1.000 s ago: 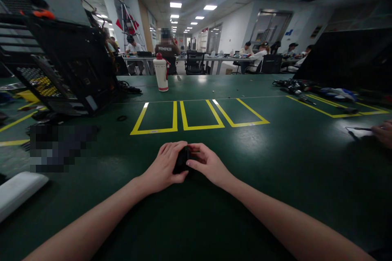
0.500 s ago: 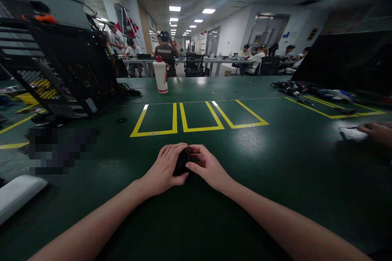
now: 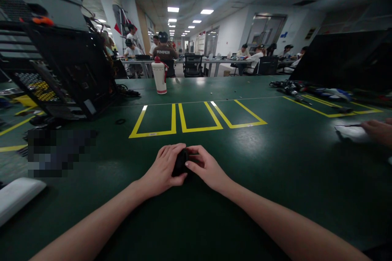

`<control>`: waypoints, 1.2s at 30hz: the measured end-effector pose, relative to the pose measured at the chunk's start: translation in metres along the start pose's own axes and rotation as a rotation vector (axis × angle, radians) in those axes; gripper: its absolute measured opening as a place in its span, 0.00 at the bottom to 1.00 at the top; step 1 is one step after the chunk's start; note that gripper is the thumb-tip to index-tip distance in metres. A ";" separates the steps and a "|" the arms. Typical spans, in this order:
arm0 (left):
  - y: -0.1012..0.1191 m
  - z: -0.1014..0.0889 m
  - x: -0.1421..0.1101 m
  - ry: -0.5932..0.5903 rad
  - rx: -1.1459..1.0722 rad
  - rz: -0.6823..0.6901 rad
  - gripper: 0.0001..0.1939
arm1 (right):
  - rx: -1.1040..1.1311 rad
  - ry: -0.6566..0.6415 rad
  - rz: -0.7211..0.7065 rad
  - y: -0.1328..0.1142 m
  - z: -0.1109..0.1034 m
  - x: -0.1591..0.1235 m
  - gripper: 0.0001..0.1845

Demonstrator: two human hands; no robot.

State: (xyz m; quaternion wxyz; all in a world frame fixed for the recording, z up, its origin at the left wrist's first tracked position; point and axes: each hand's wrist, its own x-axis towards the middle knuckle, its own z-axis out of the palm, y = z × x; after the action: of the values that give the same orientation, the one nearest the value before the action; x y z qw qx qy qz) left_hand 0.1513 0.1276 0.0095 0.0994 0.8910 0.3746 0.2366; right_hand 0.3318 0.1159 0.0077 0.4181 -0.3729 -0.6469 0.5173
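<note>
A small rounded black object [image 3: 180,163] is between my two hands, low over the green table [image 3: 196,220]; its kind cannot be made out. My left hand [image 3: 165,166] wraps round its left side, fingers over the top and thumb along the near edge. From the right, my right hand [image 3: 207,168] grips the object's right edge with thumb and fingertips. Much of the object is hidden by the fingers. Beyond my hands lie yellow tape outlines [image 3: 200,129] on the table.
A white cup with a red lid [image 3: 159,76] stands farther back. An open black computer case [image 3: 70,73] is at left, with a black ring [image 3: 120,121] near it and a white object [image 3: 20,197] closer. At right are cables [image 3: 289,86] and another person's hand [image 3: 378,130] holding a thin tool.
My hands keep their hold on the black object, and its right edge now shows less between the fingers. The whole view has shifted slightly. The other person's hand at right has moved a little.
</note>
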 end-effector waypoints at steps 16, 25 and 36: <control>-0.001 0.001 -0.002 -0.003 0.016 -0.001 0.35 | -0.002 -0.007 0.012 -0.001 -0.001 0.000 0.16; 0.003 0.001 -0.003 0.002 0.075 0.024 0.35 | 0.012 -0.032 -0.053 0.001 0.001 -0.002 0.11; 0.001 0.003 -0.004 0.022 0.163 0.060 0.36 | -0.039 -0.050 -0.009 -0.002 0.001 -0.002 0.15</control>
State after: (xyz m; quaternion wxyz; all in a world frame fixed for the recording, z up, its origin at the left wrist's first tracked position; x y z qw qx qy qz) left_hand 0.1508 0.1241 0.0056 0.0152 0.9043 0.3667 0.2181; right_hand 0.3319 0.1131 0.0093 0.3969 -0.3648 -0.6688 0.5120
